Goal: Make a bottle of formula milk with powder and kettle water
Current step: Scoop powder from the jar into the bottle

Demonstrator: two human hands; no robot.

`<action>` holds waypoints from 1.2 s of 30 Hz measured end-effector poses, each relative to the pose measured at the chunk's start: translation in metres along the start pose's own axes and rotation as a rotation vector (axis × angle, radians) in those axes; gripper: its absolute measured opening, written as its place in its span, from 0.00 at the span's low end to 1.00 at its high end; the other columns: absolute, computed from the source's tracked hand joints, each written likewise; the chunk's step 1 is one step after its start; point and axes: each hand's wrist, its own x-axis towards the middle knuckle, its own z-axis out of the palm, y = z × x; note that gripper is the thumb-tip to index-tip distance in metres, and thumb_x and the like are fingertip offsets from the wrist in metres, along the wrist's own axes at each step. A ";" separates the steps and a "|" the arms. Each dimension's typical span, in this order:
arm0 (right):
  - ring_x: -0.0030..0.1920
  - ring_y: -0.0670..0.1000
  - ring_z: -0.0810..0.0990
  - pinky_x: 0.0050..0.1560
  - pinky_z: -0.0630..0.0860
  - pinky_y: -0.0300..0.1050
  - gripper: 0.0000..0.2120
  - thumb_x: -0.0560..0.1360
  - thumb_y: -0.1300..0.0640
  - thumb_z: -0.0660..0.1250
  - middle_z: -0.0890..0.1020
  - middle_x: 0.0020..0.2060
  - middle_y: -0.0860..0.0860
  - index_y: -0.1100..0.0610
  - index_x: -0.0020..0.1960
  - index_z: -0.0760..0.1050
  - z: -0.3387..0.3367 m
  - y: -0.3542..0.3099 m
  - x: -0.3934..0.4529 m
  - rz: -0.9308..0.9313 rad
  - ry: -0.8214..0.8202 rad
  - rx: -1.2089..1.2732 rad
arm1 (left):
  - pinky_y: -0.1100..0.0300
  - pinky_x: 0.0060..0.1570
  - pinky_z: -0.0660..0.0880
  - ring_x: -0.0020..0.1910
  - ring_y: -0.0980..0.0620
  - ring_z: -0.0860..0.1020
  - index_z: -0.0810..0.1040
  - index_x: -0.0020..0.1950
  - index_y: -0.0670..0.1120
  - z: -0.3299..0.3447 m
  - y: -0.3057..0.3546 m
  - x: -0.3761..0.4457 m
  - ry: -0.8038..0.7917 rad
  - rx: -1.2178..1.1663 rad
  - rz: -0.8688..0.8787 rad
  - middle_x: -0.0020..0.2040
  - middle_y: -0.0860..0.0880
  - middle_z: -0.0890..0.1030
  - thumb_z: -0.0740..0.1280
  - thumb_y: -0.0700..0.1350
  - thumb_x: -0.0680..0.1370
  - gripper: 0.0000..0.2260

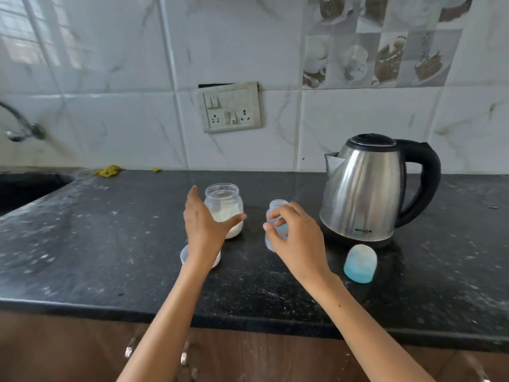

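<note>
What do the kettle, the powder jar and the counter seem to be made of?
Kettle: apparently brushed steel, streaky reflections; black handle, probably plastic. Jar: clear, likely plastic; powder shows through. Counter: dark polished stone, perhaps granite, with pale flecks and some gloss.

You have open desk (pixel 96 244) left and near; the kettle (pixel 366 188) blocks the right, jar (pixel 224 208) and bottle (pixel 275 224) crowd centre.

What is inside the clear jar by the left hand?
The open jar holds pale powder, filling roughly its lower half, with some clinging to the wall. The left hand covers the jar's lower left side, so any scoop buried there cannot be seen.
</note>
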 end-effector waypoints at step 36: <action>0.44 0.55 0.81 0.37 0.69 0.44 0.07 0.74 0.62 0.69 0.81 0.46 0.53 0.57 0.51 0.82 0.003 -0.059 0.054 -0.199 -0.580 -0.534 | 0.59 0.62 0.72 0.64 0.54 0.74 0.67 0.69 0.48 -0.018 -0.016 -0.019 -0.168 0.036 0.467 0.68 0.54 0.74 0.80 0.47 0.62 0.38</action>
